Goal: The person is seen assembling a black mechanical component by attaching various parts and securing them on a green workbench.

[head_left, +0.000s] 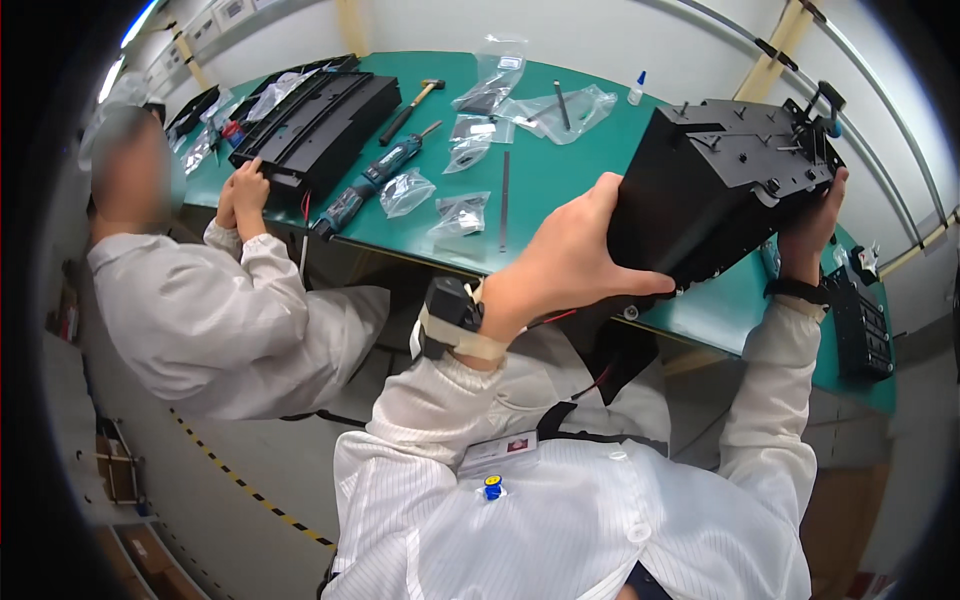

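1. Nearest my head camera lies the white, striped garment (580, 530) of the wearer whose two hands I follow remotely.
2. My left hand (565, 250), a black boxy device (452, 303) strapped at its wrist, grasps the left side of the black rectangular metal housing (655, 205), thumb stretched along its lower edge.
3. My right hand (812, 235) grips the housing's right end, its fingers partly hidden.
4. The housing is tilted, its stud-covered face upward, over the near edge of the green-topped desk (575, 185); I cannot tell whether it touches the surface.
5. At right, near the desk's rim, is a black slotted unit (860, 325).
6. Beyond my left hand lie a narrow dark flat strip (504, 205), a clear plastic bag (460, 215) and a teal-and-black power screwdriver (370, 187).
7. At left, a co-worker's hands (243, 195) touch a long black ribbed metal case (325, 125).
8. Farther back are a black-handled hammer (410, 113) and a small white blue-capped bottle (637, 90).
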Available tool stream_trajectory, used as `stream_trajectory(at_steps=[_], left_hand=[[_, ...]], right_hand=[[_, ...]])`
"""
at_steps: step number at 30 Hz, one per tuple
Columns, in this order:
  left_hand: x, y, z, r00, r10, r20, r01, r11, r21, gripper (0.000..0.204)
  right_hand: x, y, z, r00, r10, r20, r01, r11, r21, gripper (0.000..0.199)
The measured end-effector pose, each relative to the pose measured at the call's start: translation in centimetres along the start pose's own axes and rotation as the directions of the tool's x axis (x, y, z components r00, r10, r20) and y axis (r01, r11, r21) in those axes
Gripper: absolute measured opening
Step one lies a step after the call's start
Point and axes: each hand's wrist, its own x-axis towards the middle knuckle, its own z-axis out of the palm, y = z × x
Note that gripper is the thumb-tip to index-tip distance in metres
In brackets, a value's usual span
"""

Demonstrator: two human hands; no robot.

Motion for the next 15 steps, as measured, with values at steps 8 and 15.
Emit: stream_trajectory(at_steps=[8, 15], left_hand=[[-12.6, -7.9, 2.0, 0.841, -0.474, -0.262, 0.428, 0.878, -0.213, 0.027], [-16.7, -9.7, 10.8, 0.885, -0.240, -0.398, 0.321, 0.935, 0.149, 0.031]], right_hand=[[0.2, 0.8, 1.2, 0.986, -0.110, -0.126, 0.098, 0.990, -0.097, 0.062], [2.6, -0.8, -5.7, 0.501, -0.371, 0.782, 0.649, -0.437, -0.623, 0.051]])
